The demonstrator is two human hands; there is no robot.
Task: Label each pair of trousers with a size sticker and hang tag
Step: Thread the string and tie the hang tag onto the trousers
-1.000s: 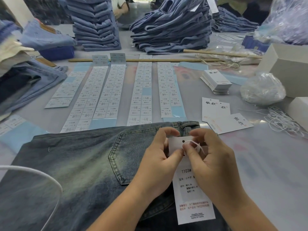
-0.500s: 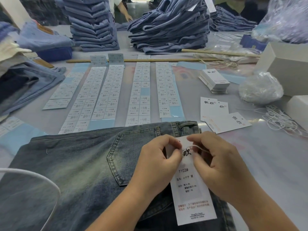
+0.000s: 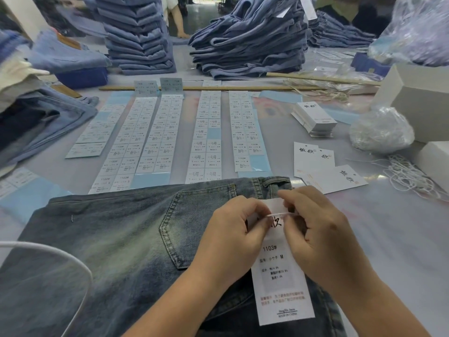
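On the desk [image 3: 401,239], seen from the head camera, the jeans [image 3: 121,239] lie flat with the hang tag [image 3: 279,276] on them near the belt loop [image 3: 277,183]. Left hand [image 3: 233,239] and right hand [image 3: 320,237] each pinch its white string [image 3: 279,214]: the tagging step. Next, the string likely needs threading through the loop.

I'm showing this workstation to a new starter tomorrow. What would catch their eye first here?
First, the two hands at bottom centre: the left hand and right hand pinch a thin white string at the top of a hang tag marked 1103# M, lying on faded jeans. Behind them, long strips of size stickers run up the table, and tall stacks of folded jeans fill the far edge.
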